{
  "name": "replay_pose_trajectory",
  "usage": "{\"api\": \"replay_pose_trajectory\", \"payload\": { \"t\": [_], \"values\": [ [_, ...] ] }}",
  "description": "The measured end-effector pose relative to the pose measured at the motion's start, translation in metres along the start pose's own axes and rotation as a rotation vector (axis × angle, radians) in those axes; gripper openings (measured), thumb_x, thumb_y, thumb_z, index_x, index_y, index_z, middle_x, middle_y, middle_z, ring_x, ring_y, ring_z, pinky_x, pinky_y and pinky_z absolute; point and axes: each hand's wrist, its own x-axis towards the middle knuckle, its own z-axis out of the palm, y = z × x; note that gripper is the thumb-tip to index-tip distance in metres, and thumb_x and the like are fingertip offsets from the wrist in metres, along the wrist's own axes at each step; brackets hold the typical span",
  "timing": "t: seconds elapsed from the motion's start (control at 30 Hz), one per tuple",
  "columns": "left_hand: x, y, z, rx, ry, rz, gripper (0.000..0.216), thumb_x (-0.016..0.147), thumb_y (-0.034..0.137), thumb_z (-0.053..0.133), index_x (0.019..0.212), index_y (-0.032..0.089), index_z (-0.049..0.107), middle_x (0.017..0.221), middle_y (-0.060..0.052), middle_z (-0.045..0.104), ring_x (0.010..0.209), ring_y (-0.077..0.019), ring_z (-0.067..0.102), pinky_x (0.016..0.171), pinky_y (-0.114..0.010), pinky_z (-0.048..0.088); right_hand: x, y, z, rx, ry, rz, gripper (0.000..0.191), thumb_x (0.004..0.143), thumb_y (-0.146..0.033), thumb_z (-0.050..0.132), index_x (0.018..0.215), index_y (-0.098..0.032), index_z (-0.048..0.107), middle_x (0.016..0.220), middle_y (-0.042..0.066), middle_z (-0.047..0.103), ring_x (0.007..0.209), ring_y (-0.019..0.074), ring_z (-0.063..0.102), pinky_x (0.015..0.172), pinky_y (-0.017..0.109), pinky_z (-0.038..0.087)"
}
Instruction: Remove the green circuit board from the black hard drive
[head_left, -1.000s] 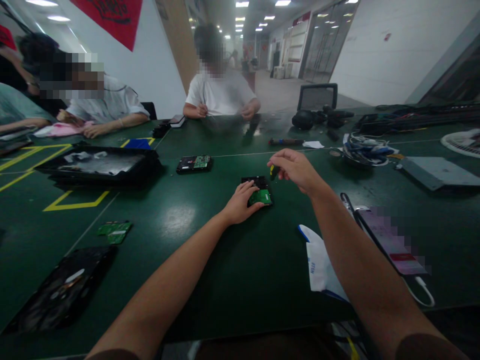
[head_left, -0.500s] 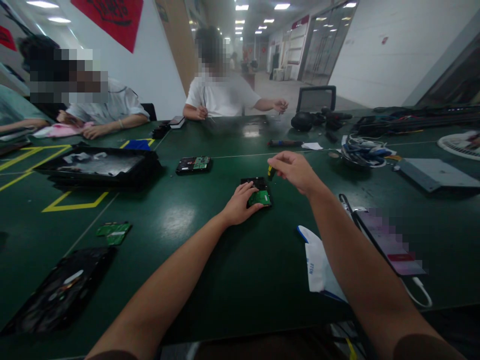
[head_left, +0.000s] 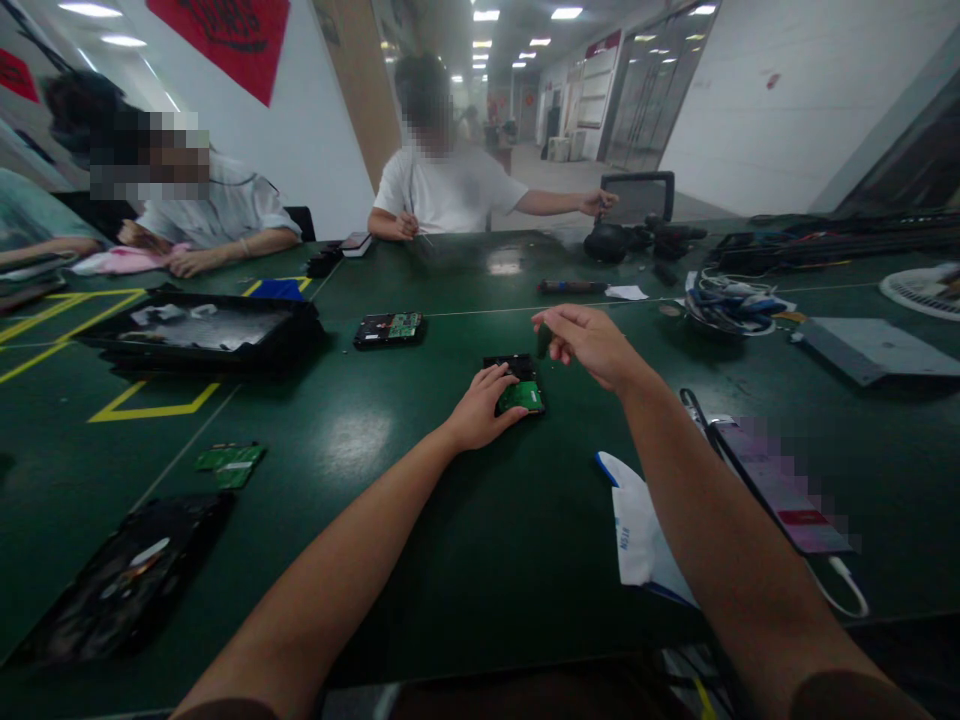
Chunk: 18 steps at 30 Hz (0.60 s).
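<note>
A hard drive (head_left: 523, 397) with a green circuit board lies on the dark green table (head_left: 420, 530). My left hand (head_left: 484, 405) grips it from the left, fingers across its top and thumb along its near edge. Just above the drive's far right corner, my right hand (head_left: 585, 340) pinches a small screwdriver (head_left: 542, 340) by its short dark handle, held upright. Motion blurs the handle, and the tip cannot be made out.
Another hard drive (head_left: 388, 329) lies farther left, beyond a loose green circuit board (head_left: 230, 464) and a black casing (head_left: 127, 580). Black trays (head_left: 202, 335) stand at left. Right are a white packet (head_left: 634, 530), a phone (head_left: 780, 480) and a cable bowl (head_left: 727, 305). Co-workers sit opposite.
My right fingers have shifted around the screwdriver handle, whose yellow part no longer shows. My left hand stays on the drive. The co-worker opposite has stretched an arm toward the dark tools at right.
</note>
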Motion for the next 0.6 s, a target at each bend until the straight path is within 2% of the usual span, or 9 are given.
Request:
{"api": "replay_pose_trajectory", "payload": {
  "t": [0.1, 0.23, 0.3, 0.4, 0.5, 0.6],
  "values": [
    [0.0, 0.0001, -0.0001, 0.007, 0.001, -0.002, 0.06, 0.095, 0.054, 0.063, 0.144, 0.019, 0.054, 0.164, -0.016, 0.039, 0.155, -0.0357, 0.029, 0.125, -0.058, 0.03, -0.0002, -0.0015, 0.0007, -0.056, 0.06, -0.002, 0.024, 0.091, -0.045, 0.069, 0.093, -0.021, 0.073, 0.085, 0.004, 0.07, 0.062, 0.0114, 0.054, 0.052, 0.027, 0.037],
    [0.0001, 0.0008, -0.0005, 0.014, 0.005, 0.001, 0.061, 0.095, 0.054, 0.063, 0.143, 0.018, 0.054, 0.163, -0.017, 0.04, 0.155, -0.036, 0.029, 0.125, -0.057, 0.03, -0.0013, -0.0047, 0.0026, -0.063, 0.14, 0.019, 0.018, 0.091, -0.037, 0.068, 0.085, -0.019, 0.068, 0.092, 0.006, 0.075, 0.058, 0.0095, 0.053, 0.052, 0.028, 0.038],
    [0.0003, 0.0007, -0.0003, 0.015, 0.006, 0.005, 0.061, 0.095, 0.055, 0.063, 0.144, 0.018, 0.054, 0.163, -0.017, 0.04, 0.155, -0.0359, 0.03, 0.125, -0.057, 0.03, -0.0013, -0.0051, 0.0027, -0.057, 0.147, 0.024, 0.017, 0.093, -0.034, 0.064, 0.088, -0.019, 0.068, 0.097, 0.007, 0.076, 0.054, 0.008, 0.052, 0.051, 0.027, 0.038],
    [0.0005, -0.0001, 0.0004, 0.016, 0.01, 0.007, 0.061, 0.095, 0.055, 0.062, 0.144, 0.02, 0.054, 0.163, -0.016, 0.041, 0.155, -0.0357, 0.03, 0.125, -0.058, 0.03, -0.0004, -0.0031, 0.0015, -0.053, 0.104, 0.004, 0.024, 0.098, -0.04, 0.058, 0.097, -0.02, 0.07, 0.101, 0.007, 0.076, 0.053, 0.0076, 0.053, 0.049, 0.026, 0.038],
    [0.0005, -0.0005, 0.0005, 0.01, 0.01, 0.009, 0.061, 0.095, 0.056, 0.062, 0.143, 0.019, 0.054, 0.163, -0.017, 0.04, 0.155, -0.0359, 0.03, 0.125, -0.059, 0.03, 0.0005, -0.0001, 0.0004, -0.025, 0.063, -0.011, 0.031, 0.1, -0.047, 0.056, 0.104, -0.021, 0.071, 0.1, 0.007, 0.074, 0.058, 0.0089, 0.058, 0.051, 0.025, 0.041],
    [0.0002, 0.0003, -0.0007, 0.004, 0.0, 0.002, 0.061, 0.095, 0.056, 0.062, 0.143, 0.019, 0.054, 0.164, -0.017, 0.04, 0.155, -0.0361, 0.029, 0.125, -0.059, 0.03, -0.0003, 0.0001, 0.0005, -0.032, 0.052, -0.023, 0.03, 0.098, -0.048, 0.059, 0.105, -0.021, 0.071, 0.093, 0.005, 0.072, 0.06, 0.0106, 0.059, 0.053, 0.026, 0.042]
  ]
}}
